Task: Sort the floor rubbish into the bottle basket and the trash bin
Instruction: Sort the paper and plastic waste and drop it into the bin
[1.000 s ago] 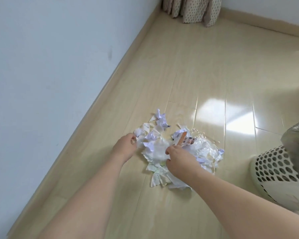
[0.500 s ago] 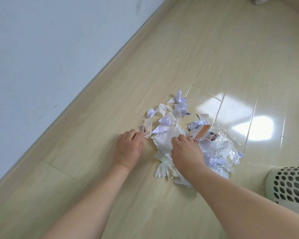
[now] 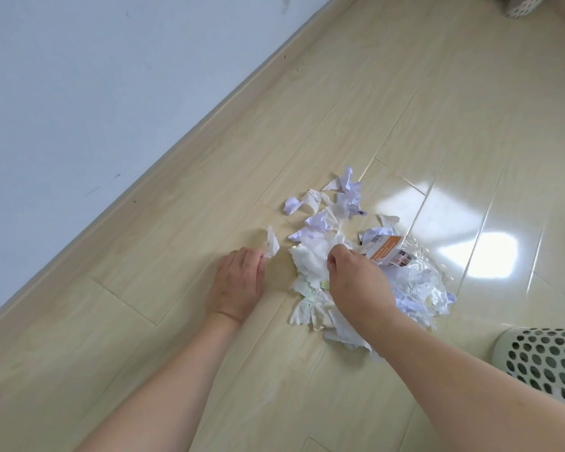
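Observation:
A heap of rubbish (image 3: 336, 236) lies on the wooden floor: crumpled white and lilac paper scraps, white tissue, a small orange and white carton (image 3: 387, 250) and a crinkled clear plastic bag (image 3: 418, 282). My left hand (image 3: 238, 282) lies at the heap's left edge, its fingertips pinching a small white paper scrap (image 3: 272, 243). My right hand (image 3: 353, 278) is on the heap, fingers curled into the white tissue (image 3: 310, 256). A pale perforated basket (image 3: 548, 363) stands at the lower right edge.
A white wall with a wooden skirting board (image 3: 183, 141) runs diagonally along the left. Patterned fabric (image 3: 519, 4) shows at the top right corner. Bright light reflections lie on the floor planks right of the heap.
The view has tilted and swung down. My left hand has shifted slightly left and taken the small scrap at the heap's edge. My right hand stays on the tissue.

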Demonstrator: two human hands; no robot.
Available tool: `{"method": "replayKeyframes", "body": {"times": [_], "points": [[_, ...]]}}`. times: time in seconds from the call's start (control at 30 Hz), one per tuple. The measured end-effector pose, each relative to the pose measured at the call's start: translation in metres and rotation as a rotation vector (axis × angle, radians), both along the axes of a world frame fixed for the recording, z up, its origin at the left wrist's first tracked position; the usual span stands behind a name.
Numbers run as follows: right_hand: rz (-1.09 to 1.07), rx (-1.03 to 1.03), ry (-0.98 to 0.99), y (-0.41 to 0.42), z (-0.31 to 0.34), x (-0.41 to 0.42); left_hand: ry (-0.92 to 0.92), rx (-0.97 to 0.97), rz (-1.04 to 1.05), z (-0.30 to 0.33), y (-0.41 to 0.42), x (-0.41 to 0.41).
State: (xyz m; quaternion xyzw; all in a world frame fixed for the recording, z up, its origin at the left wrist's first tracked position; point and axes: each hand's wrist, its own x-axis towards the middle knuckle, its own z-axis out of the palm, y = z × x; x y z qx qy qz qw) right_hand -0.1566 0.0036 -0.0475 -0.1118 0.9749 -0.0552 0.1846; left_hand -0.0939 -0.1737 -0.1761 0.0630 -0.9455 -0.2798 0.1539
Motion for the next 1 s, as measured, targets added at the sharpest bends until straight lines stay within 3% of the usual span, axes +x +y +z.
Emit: {"method": "replayKeyframes", "body": {"times": [0.13, 0.27, 0.5, 0.73, 0.87, 1.0], "points": [[-0.034, -0.035, -0.012, 0.010, 0.027, 0.009, -0.148, 0.059, 0.030, 0.008, -0.001, -0.002], [-0.092, -0.073, -0.001, 0.031, 0.079, 0.024, -0.412, 0.329, 0.071, 0.059, 0.007, 0.002], [-0.318, -0.139, 0.084, 0.100, 0.191, 0.077, -0.506, 0.076, -0.393, 0.226, 0.055, -0.009], [-0.585, -0.139, 0.151, 0.233, 0.270, 0.175, -0.395, -0.104, -0.761, 0.386, 0.183, 0.019], [-0.836, -0.238, 0.214, 0.320, 0.288, 0.236, -0.314, -0.139, -0.974, 0.426, 0.295, 0.075], [-1.027, -0.267, 0.218, 0.402, 0.280, 0.304, -0.340, -0.151, -1.095, 0.428, 0.407, 0.136]]}}
